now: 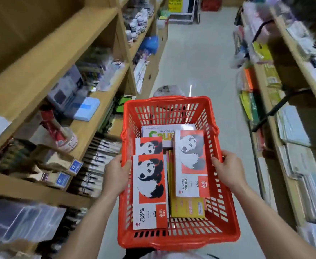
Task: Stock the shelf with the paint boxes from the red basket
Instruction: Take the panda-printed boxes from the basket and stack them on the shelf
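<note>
Shop aisle (205,58), both hands (116,174) gripping red basket (226,217) of paint boxes (149,191)

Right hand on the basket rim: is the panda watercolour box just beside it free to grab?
Probably yes. The right hand grips the red basket rim right beside that panda box, which lies on top with nothing over it. It must release the rim first, leaving the left hand holding alone.

Wooden shelf unit (89,128), left of aisle: blue box (87,109), brush packets (99,157), small cartons (63,165), jars (138,21) further along. Basket (179,238): panda paint boxes (149,191) inside.
</note>
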